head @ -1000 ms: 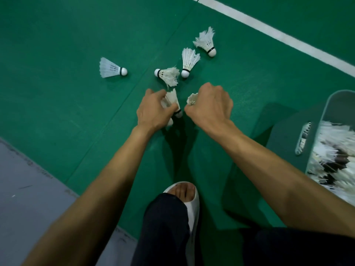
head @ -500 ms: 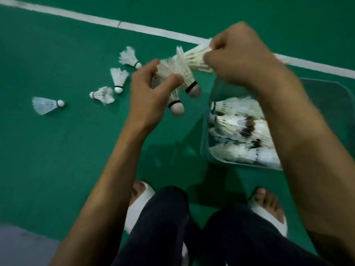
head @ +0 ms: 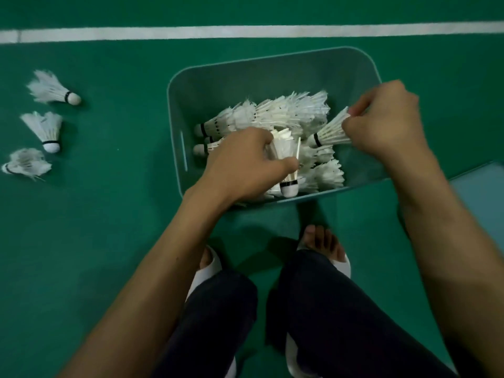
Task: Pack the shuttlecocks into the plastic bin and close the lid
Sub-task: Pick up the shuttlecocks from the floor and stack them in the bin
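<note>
Centre frame, above the bin (head: 272, 62): left grip (head: 245, 162) clasps a shuttlecock (head: 287, 170), right grip (head: 387, 124) pinches a second shuttlecock (head: 331, 130). Likely featherlight and brittle, best held near the cork.

lid (head: 483, 203) cut off right, bin (head: 259, 83) floor hidden

single wide-angle head cam, looks forward and steeply down past the knees (head: 218, 309), close over left hand (head: 245, 162), right hand (head: 387, 124) and plastic bin (head: 245, 77), green floor (head: 95, 241) fills the rest, white line (head: 245, 31) near top edge
</note>
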`<state>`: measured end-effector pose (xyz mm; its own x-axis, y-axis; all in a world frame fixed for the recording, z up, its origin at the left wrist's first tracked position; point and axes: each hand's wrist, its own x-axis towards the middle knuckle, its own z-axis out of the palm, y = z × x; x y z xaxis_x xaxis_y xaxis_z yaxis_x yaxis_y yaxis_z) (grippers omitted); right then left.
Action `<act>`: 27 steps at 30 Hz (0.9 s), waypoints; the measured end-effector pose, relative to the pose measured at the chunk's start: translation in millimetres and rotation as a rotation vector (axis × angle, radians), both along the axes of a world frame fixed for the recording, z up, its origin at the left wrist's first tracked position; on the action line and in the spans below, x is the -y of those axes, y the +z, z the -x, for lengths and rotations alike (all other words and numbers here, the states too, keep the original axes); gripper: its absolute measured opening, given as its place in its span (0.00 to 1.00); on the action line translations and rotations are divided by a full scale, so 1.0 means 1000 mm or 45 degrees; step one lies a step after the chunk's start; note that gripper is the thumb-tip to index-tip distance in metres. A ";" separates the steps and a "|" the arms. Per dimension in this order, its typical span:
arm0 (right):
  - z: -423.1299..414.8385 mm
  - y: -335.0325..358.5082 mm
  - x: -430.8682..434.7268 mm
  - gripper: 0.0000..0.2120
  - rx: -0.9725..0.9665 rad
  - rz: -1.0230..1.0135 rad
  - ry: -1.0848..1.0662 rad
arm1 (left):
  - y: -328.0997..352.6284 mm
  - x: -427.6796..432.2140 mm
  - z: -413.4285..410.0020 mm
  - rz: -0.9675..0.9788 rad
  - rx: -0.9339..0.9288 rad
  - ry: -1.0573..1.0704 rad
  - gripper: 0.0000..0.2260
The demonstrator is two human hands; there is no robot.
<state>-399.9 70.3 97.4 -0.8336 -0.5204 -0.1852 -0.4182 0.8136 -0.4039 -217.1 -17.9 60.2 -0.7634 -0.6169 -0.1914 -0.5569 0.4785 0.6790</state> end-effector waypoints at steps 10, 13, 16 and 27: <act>-0.005 -0.065 0.043 0.06 0.753 0.054 -0.226 | -0.015 0.006 -0.006 -0.098 0.114 0.067 0.23; -0.002 -0.065 0.050 0.10 0.824 0.120 -0.232 | -0.023 0.008 -0.001 -0.090 0.090 0.053 0.28; 0.008 -0.064 0.048 0.13 0.796 0.136 -0.195 | -0.025 0.007 0.009 -0.119 0.118 -0.009 0.26; 0.001 -0.023 -0.021 0.07 0.623 0.148 0.823 | -0.009 0.005 0.025 -0.355 0.139 -0.171 0.17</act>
<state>-401.0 91.0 74.1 -0.2012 -0.9089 -0.3653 -0.5447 0.4138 -0.7294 -241.7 -23.3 51.3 -0.8000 -0.4246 -0.4240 -0.5782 0.3565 0.7339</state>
